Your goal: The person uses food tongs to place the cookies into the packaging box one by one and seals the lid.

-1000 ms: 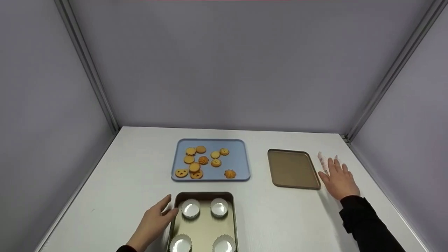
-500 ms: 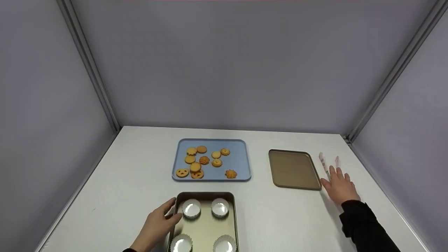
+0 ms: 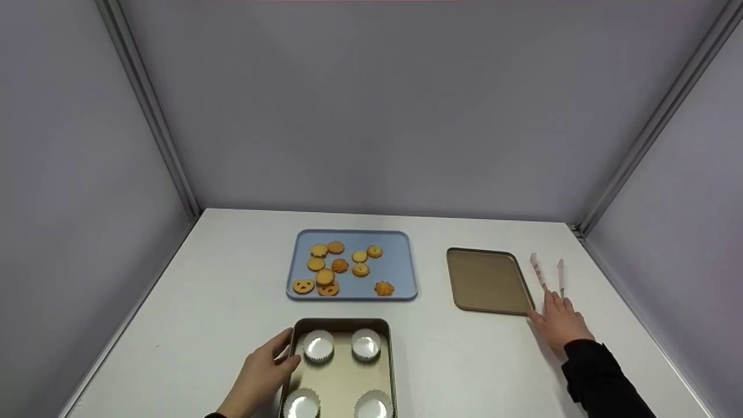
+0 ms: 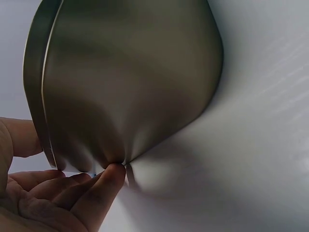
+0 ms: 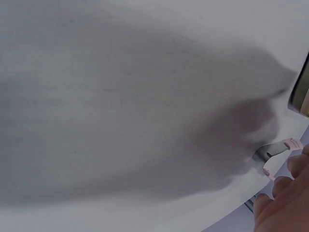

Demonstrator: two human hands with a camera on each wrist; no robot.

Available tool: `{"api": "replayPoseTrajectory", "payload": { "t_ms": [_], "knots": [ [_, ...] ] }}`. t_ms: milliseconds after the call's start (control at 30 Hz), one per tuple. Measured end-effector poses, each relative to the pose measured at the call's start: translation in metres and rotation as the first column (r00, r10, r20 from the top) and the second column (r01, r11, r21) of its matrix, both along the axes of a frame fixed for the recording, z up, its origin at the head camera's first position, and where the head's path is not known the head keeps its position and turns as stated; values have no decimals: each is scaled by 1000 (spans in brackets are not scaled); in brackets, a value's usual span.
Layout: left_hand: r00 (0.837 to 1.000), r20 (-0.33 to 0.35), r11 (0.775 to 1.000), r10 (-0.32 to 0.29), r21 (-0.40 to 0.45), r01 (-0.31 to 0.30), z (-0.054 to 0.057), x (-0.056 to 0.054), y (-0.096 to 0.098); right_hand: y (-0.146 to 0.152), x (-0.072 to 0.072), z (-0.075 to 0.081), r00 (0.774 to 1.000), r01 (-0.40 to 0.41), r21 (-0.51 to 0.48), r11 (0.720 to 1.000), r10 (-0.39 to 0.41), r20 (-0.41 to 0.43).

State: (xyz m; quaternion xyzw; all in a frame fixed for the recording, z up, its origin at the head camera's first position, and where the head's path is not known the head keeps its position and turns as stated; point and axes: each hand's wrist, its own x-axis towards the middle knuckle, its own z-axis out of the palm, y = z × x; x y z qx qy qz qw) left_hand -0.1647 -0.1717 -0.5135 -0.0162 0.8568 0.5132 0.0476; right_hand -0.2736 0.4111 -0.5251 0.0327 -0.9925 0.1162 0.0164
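Observation:
My left hand (image 3: 257,370) holds the left wall of a deep gold baking pan (image 3: 339,374). The left wrist view has the thumb over the rim and the fingertips (image 4: 115,170) against the outer wall. Several pale fluted baking cups (image 3: 318,346) stand inside the pan. At the right, my right hand (image 3: 560,326) reaches over a pair of tongs (image 3: 538,271) with patterned pink-and-white arms, its fingers mostly extended. The hand hides the tongs' near end in the head view. The right wrist view shows the tongs' bent metal end (image 5: 264,153) beside the fingers; contact is unclear.
A blue tray (image 3: 400,261) with several cookies (image 3: 339,266) lies beyond the pan. To its right is a flat brown baking tray (image 3: 489,281), close to my right thumb. Grey partition walls (image 3: 371,104) enclose the white table (image 3: 232,261) at the back and sides.
My right hand has drawn back toward me along the tongs, uncovering more of their arms. My left hand has moved in from beside the pan and taken hold of its wall.

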Motion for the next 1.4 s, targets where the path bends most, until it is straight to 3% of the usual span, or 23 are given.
{"api": "replayPoseTrajectory", "payload": {
  "t_ms": [333,567,667,800,900,1033,1200,1267,1400],
  "knots": [
    [1000,-28,1000,-5,3,5,1,1,1,3,8,-2,999,-10,39,999,9,37],
    [999,-46,1000,-8,28,9,2,2,1,4,17,6,996,-58,153,986,68,-63],
    [999,-47,1000,-8,22,9,1,2,1,8,21,7,975,-143,309,940,188,-120],
    [999,-45,1000,-5,3,5,0,2,1,10,26,5,946,-169,392,904,261,-195],
    [999,-40,1000,-6,8,6,0,2,1,8,30,3,939,-132,352,927,230,-255],
    [999,-39,1000,-11,14,12,0,1,1,8,36,4,923,-117,401,909,248,-294],
    [999,-37,1000,-4,-7,4,0,1,1,12,41,7,903,-108,397,911,257,-344],
    [999,-41,1000,-3,-22,2,0,1,0,15,41,8,880,-109,395,912,273,-388],
    [1000,-31,1000,-5,-23,4,1,1,1,21,40,7,811,-119,383,916,312,-495]
  ]
}}
